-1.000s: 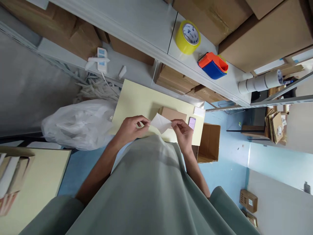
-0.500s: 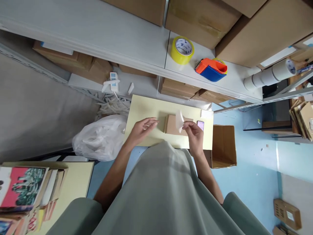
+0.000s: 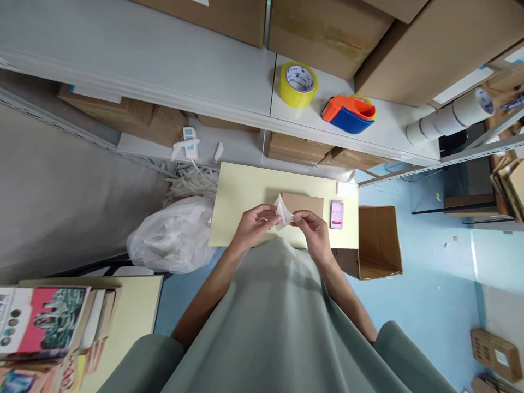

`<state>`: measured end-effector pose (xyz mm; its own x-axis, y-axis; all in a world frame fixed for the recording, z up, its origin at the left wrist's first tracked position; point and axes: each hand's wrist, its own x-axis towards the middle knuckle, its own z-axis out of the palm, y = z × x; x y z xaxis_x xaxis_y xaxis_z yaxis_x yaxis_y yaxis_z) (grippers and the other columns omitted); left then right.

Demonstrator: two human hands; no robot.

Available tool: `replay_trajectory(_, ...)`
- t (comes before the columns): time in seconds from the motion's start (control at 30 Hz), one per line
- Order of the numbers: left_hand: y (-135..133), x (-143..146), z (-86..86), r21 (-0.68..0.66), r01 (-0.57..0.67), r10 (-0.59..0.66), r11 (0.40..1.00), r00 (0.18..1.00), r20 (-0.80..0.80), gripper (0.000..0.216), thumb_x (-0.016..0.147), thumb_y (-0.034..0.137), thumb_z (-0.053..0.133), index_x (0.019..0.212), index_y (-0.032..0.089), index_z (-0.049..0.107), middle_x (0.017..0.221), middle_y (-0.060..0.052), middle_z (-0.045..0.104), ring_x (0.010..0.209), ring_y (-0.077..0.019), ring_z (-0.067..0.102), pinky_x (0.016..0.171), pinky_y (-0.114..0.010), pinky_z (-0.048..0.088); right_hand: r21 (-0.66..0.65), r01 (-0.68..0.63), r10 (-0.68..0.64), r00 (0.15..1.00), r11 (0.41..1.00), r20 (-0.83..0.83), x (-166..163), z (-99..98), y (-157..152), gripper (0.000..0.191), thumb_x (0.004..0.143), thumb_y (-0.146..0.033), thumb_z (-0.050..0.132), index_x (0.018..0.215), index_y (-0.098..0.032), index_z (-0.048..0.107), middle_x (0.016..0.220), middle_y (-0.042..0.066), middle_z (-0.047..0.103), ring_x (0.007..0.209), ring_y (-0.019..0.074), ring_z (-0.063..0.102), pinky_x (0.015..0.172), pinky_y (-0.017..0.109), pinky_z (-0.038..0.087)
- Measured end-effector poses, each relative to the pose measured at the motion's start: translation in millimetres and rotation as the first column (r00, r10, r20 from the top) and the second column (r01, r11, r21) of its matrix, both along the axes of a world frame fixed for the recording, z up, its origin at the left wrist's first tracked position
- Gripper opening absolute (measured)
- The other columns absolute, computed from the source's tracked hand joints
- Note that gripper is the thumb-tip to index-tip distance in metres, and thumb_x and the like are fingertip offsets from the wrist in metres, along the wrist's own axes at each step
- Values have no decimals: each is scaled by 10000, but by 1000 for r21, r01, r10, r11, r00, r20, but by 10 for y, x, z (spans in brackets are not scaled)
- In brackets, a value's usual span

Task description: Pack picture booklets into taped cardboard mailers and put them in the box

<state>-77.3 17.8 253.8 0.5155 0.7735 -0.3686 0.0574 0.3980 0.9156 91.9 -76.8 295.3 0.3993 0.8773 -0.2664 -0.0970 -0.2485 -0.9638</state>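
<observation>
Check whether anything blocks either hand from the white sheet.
Nothing visible does. The right hand pinches the right corner of the white sheet, and the left hand has its fingertips at the left edge. The brown box lies behind the sheet and the phone off to the right, neither between.

Blue floor [image 3: 426, 284], grey wall [image 3: 90, 180], pale metal shelving [image 3: 164, 54]

Thin white sheet [image 3: 283, 209] — creased, with a pointed far corner — between left hand [image 3: 256, 223] and right hand [image 3: 313, 228]
</observation>
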Motion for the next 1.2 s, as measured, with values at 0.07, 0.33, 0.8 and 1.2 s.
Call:
replay_trajectory(0.07,-21,-12,-25,3,-9,9,1000,1000,-12,532,745,670,868,968,198,764,874,-81,801,805,-228,739,684,-324,542,-1,-11,11,1000,1000,-23,-13,-28,-13,294,932,-526,795,935,-233,773,944,26,753,914,201,701,912,379,617)
replay_trajectory(0.33,239,-438,-715,129,-246,270,961,938,-220,537,706,681,833,918,199,729,922,-66,787,816,-201,716,652,-290,532,7,174,-174,984,985,38,77,-41,-48,339,912,-559,789,940,-224,741,1009,44,737,964,212,693,933,399,614)
replay_trajectory(0.8,953,-1711,-860,391,-617,723,682,648,-239,829,736,641,801,1462,329,550,1521,-127,634,1481,-356,559,1076,-514,537,6,204,-204,978,979,34,231,-132,-201,319,937,-538,763,927,-224,708,877,18,693,848,181,654,783,315,535)
replay_trajectory(1.2,-391,645,12,169,-166,197,972,963,-185,505,851,584,811,1176,230,656,1124,-121,817,1213,-286,748,1041,-419,565,103,97,-119,966,990,228,682,-192,-453,287,1005,-521,683,960,-238,704,982,39,698,903,197,672,790,331,560)
